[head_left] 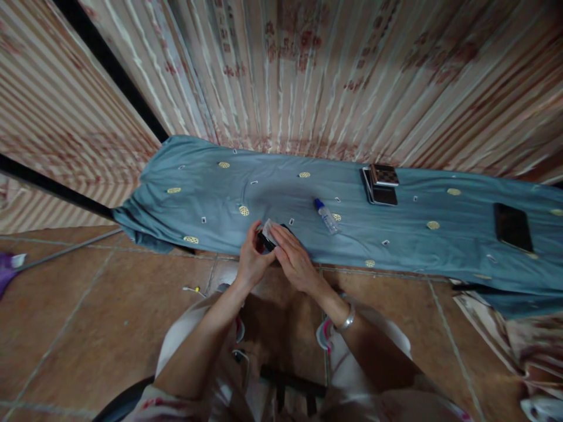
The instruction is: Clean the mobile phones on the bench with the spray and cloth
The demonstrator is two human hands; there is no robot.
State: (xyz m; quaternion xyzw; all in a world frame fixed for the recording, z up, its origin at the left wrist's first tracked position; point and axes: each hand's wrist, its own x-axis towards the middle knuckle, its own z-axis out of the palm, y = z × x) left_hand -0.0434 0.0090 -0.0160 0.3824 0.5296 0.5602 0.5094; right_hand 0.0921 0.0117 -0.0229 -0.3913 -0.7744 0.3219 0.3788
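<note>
While both hands, left hand (251, 258) and right hand (294, 261), pinch a small black flat device (266, 240) with a white cloth (268, 227) at the near edge of the blue-grey patterned sheet (281, 187), a clear plastic blue-capped bottle (326, 215) lies near at two o'clock.

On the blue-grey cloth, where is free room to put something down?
Free: the blue-grey cloth left of the hands, and between the clear blue-capped bottle and the black flat phone. Crowded: around the left hand and right hand.

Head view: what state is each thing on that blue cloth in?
Small dark thing: held in both hands, partly hidden.
Left hand: closed on it.
Right hand: resting on it.
Bottle: lying down, cap on.
Phone: flat, screen dark.
Checkered case: shut, stacked.
</note>
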